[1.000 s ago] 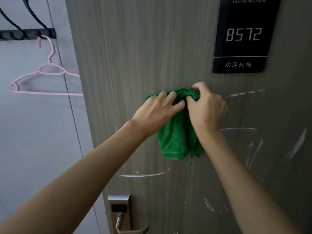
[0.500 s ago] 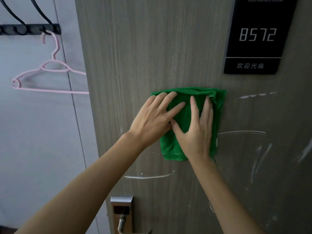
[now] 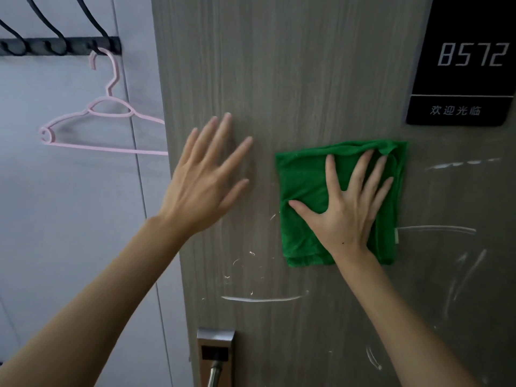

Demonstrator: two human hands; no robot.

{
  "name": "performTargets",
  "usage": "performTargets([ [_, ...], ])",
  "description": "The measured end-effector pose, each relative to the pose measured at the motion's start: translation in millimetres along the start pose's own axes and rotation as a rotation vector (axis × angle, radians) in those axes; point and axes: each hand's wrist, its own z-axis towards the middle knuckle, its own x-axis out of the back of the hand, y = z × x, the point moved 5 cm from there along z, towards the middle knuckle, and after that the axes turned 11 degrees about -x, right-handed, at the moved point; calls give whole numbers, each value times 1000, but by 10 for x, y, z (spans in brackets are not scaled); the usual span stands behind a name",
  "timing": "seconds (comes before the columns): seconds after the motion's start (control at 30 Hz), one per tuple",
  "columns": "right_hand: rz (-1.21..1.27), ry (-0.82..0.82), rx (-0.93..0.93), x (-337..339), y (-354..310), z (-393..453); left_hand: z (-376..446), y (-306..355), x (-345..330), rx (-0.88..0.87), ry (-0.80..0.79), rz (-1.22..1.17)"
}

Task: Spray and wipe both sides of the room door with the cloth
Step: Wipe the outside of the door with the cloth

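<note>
**Two hands on the door, cloth under the right one**

Far left: wall (image 3: 69, 219) with a black hook rail (image 3: 60, 46) near the top left corner. Pink hanger (image 3: 103, 127) hangs from one hook, its right end hidden behind the door's left edge.

Door (image 3: 293, 65): grey wood grain, fills the rest of the view. White streaks and smears sit across its lower middle and right side.

Left hand (image 3: 206, 180): fingers straight and spread, holding nothing, over the door just inside its left edge. Can't tell if the palm actually touches the surface. Slightly blurred.

Lock plate (image 3: 216, 356): metal, at the door's bottom left, handle stub poking out below it, cut off by the frame.

Cloth (image 3: 304, 174): green, folded roughly square, flat on the door right of centre.

Right hand (image 3: 349, 208): flat on the cloth, fingers splayed and straight, pressing it to the door. No curl or pinch.

Number plate (image 3: 463, 79): black, door's top right corner, reads 8572. It is above the cloth, not touching it.
</note>
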Motion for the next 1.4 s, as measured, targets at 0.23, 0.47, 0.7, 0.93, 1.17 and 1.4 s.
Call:
performTargets([
  [0.23, -47, -3, 197, 0, -408, 204, -128, -216, -298, 27, -8, 14],
  [0.47, -106, -95, 452, -158, -309, -399, -146, -240, -298, 14, 58, -29],
  [0.7, -93, -25, 222, 1, 11, 46, -138, -231, -283, 5, 73, -31],
  [0.93, -105, 29, 148, 38, -466, 401, -140, -227, -244, -6, 56, -71],
  [1.17, -88, -43, 313, -146, -719, -162, -141, -222, -269, 1, 78, -93],
  [1.4, -122, -61, 297, -141, -220, -338, -148, -234, -261, 7, 70, -106],
])
